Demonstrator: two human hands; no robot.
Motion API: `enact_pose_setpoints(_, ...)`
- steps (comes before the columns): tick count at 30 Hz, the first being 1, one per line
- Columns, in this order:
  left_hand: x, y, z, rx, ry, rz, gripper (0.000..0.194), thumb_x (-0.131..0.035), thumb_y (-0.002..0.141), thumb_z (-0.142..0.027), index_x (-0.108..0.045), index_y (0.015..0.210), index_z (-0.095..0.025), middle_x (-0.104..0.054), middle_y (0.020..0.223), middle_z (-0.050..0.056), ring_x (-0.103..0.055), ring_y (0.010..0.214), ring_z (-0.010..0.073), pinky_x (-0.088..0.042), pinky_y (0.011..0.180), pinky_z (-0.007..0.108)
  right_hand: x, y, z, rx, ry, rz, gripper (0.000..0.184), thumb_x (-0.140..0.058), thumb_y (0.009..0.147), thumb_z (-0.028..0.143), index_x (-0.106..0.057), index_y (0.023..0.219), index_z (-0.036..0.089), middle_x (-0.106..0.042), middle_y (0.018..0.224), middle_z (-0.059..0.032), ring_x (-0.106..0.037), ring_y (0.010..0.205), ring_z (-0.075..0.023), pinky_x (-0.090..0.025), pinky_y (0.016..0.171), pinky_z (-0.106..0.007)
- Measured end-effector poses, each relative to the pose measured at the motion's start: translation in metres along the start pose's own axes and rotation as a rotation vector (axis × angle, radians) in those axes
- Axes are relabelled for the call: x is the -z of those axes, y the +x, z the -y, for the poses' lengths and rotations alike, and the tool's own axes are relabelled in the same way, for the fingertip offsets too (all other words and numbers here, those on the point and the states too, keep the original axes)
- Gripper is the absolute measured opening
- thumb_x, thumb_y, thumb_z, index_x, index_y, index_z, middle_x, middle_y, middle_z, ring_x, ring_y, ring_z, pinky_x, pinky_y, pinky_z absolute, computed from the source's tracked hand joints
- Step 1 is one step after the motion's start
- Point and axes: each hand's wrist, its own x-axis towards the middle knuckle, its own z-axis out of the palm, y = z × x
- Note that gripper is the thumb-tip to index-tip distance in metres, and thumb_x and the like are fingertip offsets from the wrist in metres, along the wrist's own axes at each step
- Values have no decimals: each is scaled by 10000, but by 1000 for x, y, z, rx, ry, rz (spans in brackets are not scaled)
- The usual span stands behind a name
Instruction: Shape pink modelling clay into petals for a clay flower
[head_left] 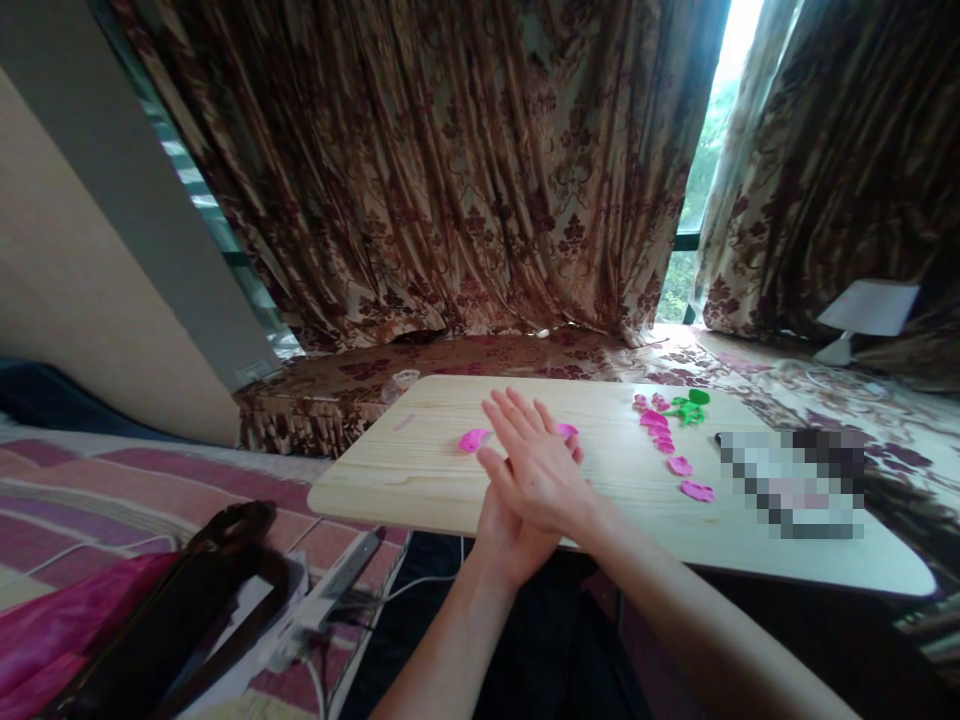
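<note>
Over the front middle of the table, my right hand (540, 475) lies palm down across my left hand (502, 535), the two palms against each other. The right fingers are stretched out and slightly apart. Most of the left hand is covered; its fingertips show past the right hand's far side, laid out flat. Whether anything sits between the palms is hidden. A pink lump of modelling clay (472, 440) rests just left of the hands. Another pink clay piece (568, 430) is partly hidden behind them.
On the pale wooden table (397, 470), flattened pink clay pieces (680, 466) form a row at the right, near green clay pieces (688, 408). A blurred-out flat object (795, 485) lies farther right. A power strip (330, 590) and a dark bag (172, 610) are at lower left.
</note>
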Motion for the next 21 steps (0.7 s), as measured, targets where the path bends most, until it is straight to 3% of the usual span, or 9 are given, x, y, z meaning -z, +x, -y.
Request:
enact_pose_setpoints(2, 1, -2, -8, -13, -32, 45, 496, -252, 912, -376, -357, 1356, -181, -401, 1404, 81, -307, 1316, 208, -233, 1085, 395, 1, -2, -6, -1, -6, 10, 475, -329, 908, 234, -334, 1364, 102, -309, 1446, -112, -143, 1366, -212, -126, 1102, -463)
enact_pose_setpoints(4, 4, 1, -17, -89, -78, 63, 521, -247, 914, -363, -296, 1381, -139, -377, 1415, 110, -305, 1316, 202, -216, 1091, 390, 0, -11, -1, 90, 2, 64, 474, -343, 896, 219, -352, 1357, 108, -313, 1447, -97, -148, 1364, -195, -119, 1112, -427)
enact_pose_setpoints(7, 5, 9, -14, -152, -113, -3, 519, -231, 911, -390, -256, 1398, -211, -337, 1443, 64, -275, 1329, 180, -186, 1099, 383, -1, -13, 14, 199, 33, 115, 510, -411, 868, 288, -364, 1355, 141, -295, 1459, -61, -112, 1371, -203, -100, 1118, -420)
enact_pose_setpoints(10, 3, 5, -3, -69, -109, 31, 461, -282, 906, -360, -340, 1358, -290, -367, 1428, 23, -279, 1327, 199, -251, 1073, 395, -1, 2, 8, 67, 14, 25, 542, -428, 869, 362, -349, 1365, 158, -314, 1449, -72, -110, 1370, -232, -112, 1103, -468)
enact_pose_setpoints(13, 3, -4, -13, -18, -88, 68, 459, -325, 899, -327, -393, 1334, -198, -414, 1395, 82, -317, 1310, 217, -295, 1053, 396, 1, 4, -10, -15, -7, 29, 469, -312, 919, 267, -351, 1358, 107, -317, 1439, -125, -166, 1360, -233, -145, 1085, -497)
enact_pose_setpoints(16, 5, -4, -24, -163, 40, 37, 447, -298, 899, -315, -473, 1276, -148, -434, 1378, 99, -343, 1297, 200, -300, 1049, 392, 0, -11, -4, 87, 10, 96, 477, -321, 913, 240, -327, 1372, 111, -316, 1444, -102, -177, 1358, -204, -140, 1104, -447)
enact_pose_setpoints(18, 3, 0, -19, -268, 187, -18, 453, -244, 905, -319, -563, 1192, -178, -491, 1335, 60, -351, 1292, 164, -308, 1039, 355, -1, -14, 6, 176, 38, 113, 505, -393, 888, 315, -358, 1359, 136, -285, 1461, -71, -152, 1363, -218, -119, 1113, -434)
enact_pose_setpoints(21, 0, 1, -5, -268, 404, -25, 582, -129, 899, -361, -638, 1077, -141, -580, 1231, 67, -390, 1261, 135, -350, 989, 301, -2, -1, 5, 93, 19, 24, 531, -432, 865, 403, -385, 1345, 179, -329, 1444, -39, -139, 1364, -236, -95, 1111, -464)
